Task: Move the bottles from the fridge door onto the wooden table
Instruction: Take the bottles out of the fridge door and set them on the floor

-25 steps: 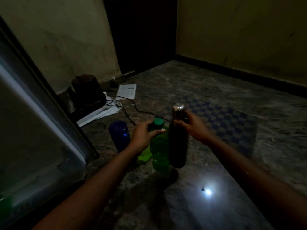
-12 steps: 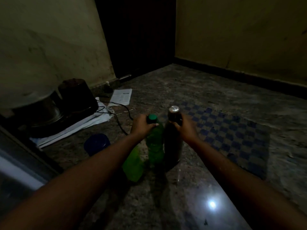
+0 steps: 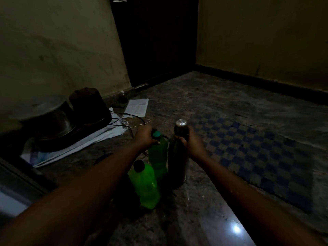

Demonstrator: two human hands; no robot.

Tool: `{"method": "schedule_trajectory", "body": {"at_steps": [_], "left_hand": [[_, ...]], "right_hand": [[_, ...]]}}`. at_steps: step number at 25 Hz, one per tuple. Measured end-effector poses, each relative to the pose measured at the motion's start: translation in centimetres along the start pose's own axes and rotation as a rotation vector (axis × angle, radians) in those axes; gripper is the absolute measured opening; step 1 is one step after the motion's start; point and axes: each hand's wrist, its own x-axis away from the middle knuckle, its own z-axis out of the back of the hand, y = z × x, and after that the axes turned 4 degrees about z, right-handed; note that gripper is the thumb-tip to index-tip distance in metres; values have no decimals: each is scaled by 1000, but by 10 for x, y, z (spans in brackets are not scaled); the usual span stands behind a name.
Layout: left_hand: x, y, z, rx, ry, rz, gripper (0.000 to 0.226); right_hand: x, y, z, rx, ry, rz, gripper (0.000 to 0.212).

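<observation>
My left hand (image 3: 144,137) grips the neck of a green plastic bottle (image 3: 158,155) with a teal cap. My right hand (image 3: 190,142) holds the neck of a dark steel flask (image 3: 178,166) with a shiny cap. Both bottles stand upright side by side on the stone floor, and whether their bases touch it is too dark to tell. A second, bright green bottle (image 3: 146,185) with a black cap stands just in front of them, untouched. No wooden table is in view.
A blue checked mat (image 3: 257,153) lies to the right. At left sit dark pots (image 3: 71,118) on white cloth (image 3: 74,148), with a black cable (image 3: 124,119) and a paper sheet (image 3: 137,107). The fridge edge (image 3: 16,189) shows bottom left. A dark doorway (image 3: 156,41) is ahead.
The view has swung right, away from the fridge. Both hands carried their bottles lower and further out; the blue bottle left the view, and the bright green bottle now stands in front.
</observation>
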Motion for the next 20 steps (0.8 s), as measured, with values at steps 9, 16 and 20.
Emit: {"method": "schedule_trajectory", "body": {"at_steps": [9, 16, 20], "left_hand": [[11, -10, 8, 278, -53, 184, 52], [19, -14, 2, 437, -35, 206, 58], [47, -3, 6, 504, -16, 203, 48]], "right_hand": [[-1, -9, -12, 20, -65, -28, 37], [12, 2, -20, -51, -15, -84, 39], [39, -8, -8, -212, -33, -237, 35]]}}
